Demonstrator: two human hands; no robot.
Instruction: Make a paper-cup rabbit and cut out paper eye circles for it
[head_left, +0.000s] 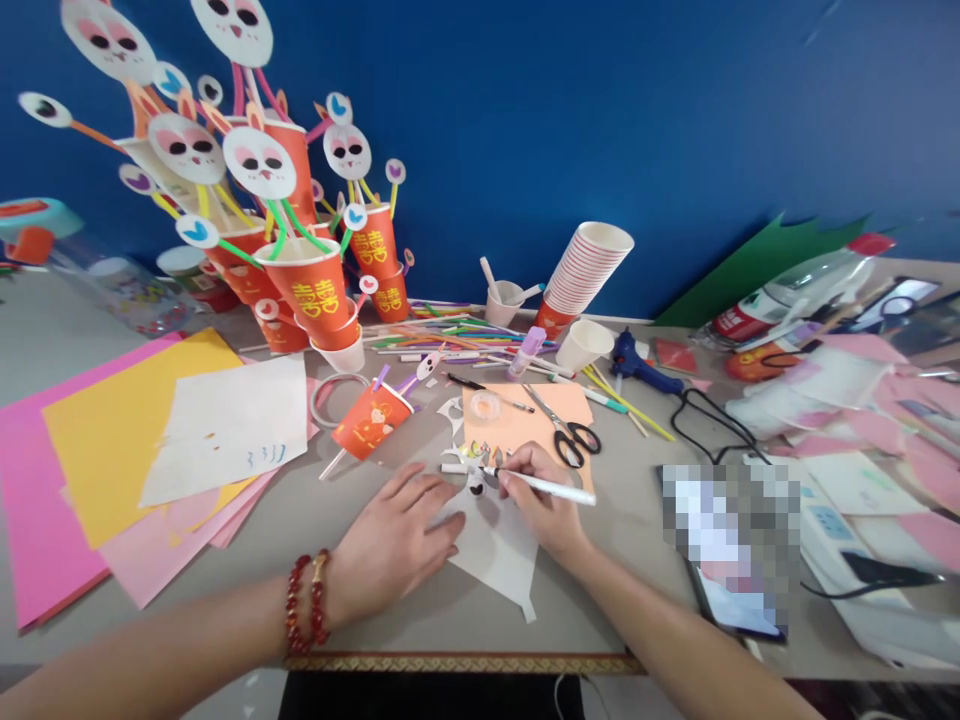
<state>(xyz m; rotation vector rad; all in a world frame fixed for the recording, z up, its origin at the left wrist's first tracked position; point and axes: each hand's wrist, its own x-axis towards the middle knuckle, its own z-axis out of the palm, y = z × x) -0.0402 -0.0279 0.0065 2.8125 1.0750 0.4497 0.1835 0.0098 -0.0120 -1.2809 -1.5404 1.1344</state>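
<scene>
The right hand (541, 497) holds a white marker pen with a black tip end (551, 487), with the fingers and thumb closed around it. The pen's tip end is just above the top part of a white sheet of paper (499, 550), which lies flat on the grey table (360, 625) between the two hands. A small black spot (477, 489) is on that paper, near the pen. The left hand (405, 530) is spread wide and flat, with its fingertips on the left side of the white sheet; it is not gripping anything. Two strings of shiny red beads (319, 600) go around the left wrist. Just past the white sheet is a light orange sheet of paper (525, 430), with scissors with black handles (559, 426) and a clear round roll of tape (484, 405) on it. A red paper cup with a picture on it (370, 420) leans over, past the left hand.
</scene>
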